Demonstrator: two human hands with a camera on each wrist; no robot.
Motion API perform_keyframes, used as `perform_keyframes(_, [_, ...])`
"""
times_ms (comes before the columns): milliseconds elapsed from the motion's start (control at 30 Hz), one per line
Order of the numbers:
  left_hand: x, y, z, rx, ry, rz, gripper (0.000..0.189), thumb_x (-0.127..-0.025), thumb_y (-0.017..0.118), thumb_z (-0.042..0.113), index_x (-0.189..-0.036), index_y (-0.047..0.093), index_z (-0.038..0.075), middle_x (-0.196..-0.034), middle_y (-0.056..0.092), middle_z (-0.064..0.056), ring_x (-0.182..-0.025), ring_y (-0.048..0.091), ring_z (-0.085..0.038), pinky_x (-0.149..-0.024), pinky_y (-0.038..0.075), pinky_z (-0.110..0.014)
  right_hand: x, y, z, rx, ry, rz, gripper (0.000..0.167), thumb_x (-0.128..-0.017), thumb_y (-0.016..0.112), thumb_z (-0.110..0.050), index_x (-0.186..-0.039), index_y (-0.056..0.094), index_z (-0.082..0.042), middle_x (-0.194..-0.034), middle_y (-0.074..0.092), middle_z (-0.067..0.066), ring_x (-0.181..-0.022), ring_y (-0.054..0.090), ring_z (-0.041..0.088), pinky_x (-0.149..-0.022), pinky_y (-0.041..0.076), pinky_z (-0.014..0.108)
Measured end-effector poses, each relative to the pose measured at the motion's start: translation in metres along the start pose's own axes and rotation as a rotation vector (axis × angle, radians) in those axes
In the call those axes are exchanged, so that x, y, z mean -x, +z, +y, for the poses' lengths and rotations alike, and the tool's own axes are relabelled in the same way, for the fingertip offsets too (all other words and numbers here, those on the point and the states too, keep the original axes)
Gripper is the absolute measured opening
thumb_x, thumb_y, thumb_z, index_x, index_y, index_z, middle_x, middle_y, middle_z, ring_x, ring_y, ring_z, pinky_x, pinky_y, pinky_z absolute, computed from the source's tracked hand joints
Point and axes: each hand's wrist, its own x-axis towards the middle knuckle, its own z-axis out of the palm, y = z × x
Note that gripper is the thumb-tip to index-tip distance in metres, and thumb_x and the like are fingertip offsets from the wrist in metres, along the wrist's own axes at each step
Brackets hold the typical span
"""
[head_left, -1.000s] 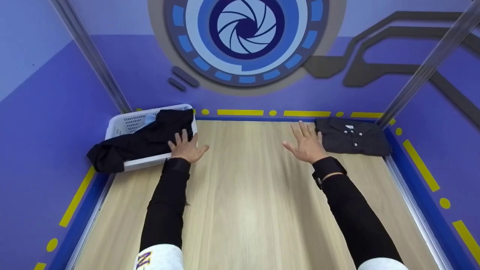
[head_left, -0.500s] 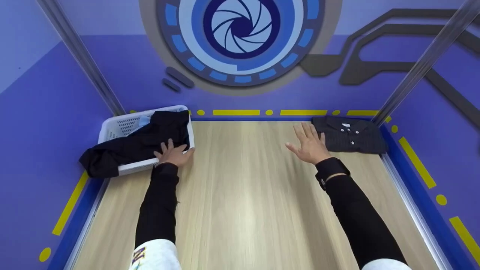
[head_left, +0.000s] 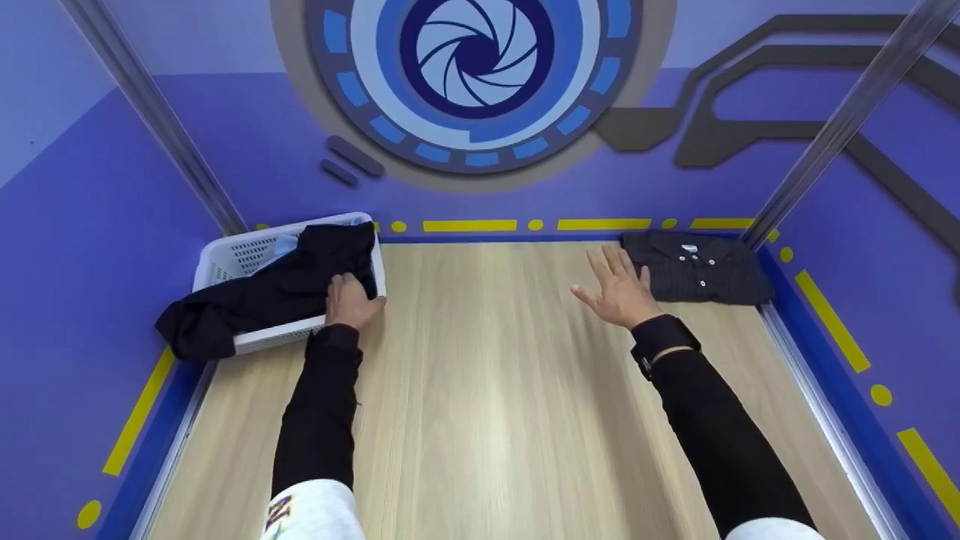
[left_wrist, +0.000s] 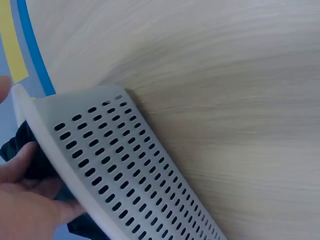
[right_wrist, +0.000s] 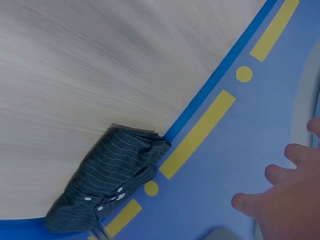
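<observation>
A white perforated basket (head_left: 379, 262) stands at the back left with a black garment (head_left: 289, 285) draped in it and hanging over its left end. My left hand (head_left: 351, 304) is at the basket's near right corner, its fingers curled into the black cloth. In the left wrist view that same hand (left_wrist: 22, 215) pinches dark fabric just inside the basket rim. Spread-fingered, my right hand (head_left: 621, 292) is held over the table beside a folded dark striped shirt (head_left: 697, 274) with white buttons. The right wrist view shows the shirt (right_wrist: 110, 167) apart from the hand (right_wrist: 292, 205).
A light blue cloth (head_left: 285, 244) lies in the basket under the black garment. Blue printed walls (head_left: 480, 202) with metal corner posts (head_left: 840, 124) close off the back and sides of the wooden table (head_left: 480, 390).
My left hand has shifted left over the basket corner, and its spread fingers have curled into the black garment. The right hand stays nearly in place. The head view has turned slightly.
</observation>
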Motion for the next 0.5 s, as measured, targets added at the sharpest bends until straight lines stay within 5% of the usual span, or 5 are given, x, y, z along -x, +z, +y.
perform_keyframes(200, [-0.001,-0.011,0.008,0.082,-0.066,0.182,0.083,-0.079,0.088,0.009,-0.139,0.034,-0.012,-0.127,0.056,-0.038,-0.120,0.056,-0.053,-0.103,0.047,-0.057,0.002,-0.001,0.001,-0.004,0.008,-0.013,0.079,-0.106,0.050,-0.049,-0.164,0.021,-0.004,-0.171,0.007,0.025,-0.156,0.001,0.049,-0.114,0.002,0.079])
perform_keyframes(333, [0.002,-0.021,0.012,0.009,-0.145,0.157,0.069,-0.085,0.079,0.007,-0.139,0.041,-0.014,-0.118,0.064,-0.038,-0.110,0.065,-0.051,-0.093,0.054,-0.058,0.003,-0.002,0.000,-0.003,0.009,-0.006,0.079,-0.105,0.051,-0.050,-0.164,0.023,-0.004,-0.170,0.008,0.025,-0.156,0.002,0.050,-0.114,0.003,0.079])
perform_keyframes(500, [0.005,-0.031,0.014,-0.095,-0.170,0.087,0.025,-0.090,0.063,0.008,-0.104,0.072,-0.012,-0.110,0.071,-0.033,-0.101,0.070,-0.046,-0.083,0.058,-0.056,0.005,-0.002,0.000,0.000,0.008,-0.002,0.079,-0.106,0.052,-0.049,-0.164,0.024,-0.004,-0.170,0.008,0.025,-0.156,0.004,0.049,-0.115,0.005,0.078])
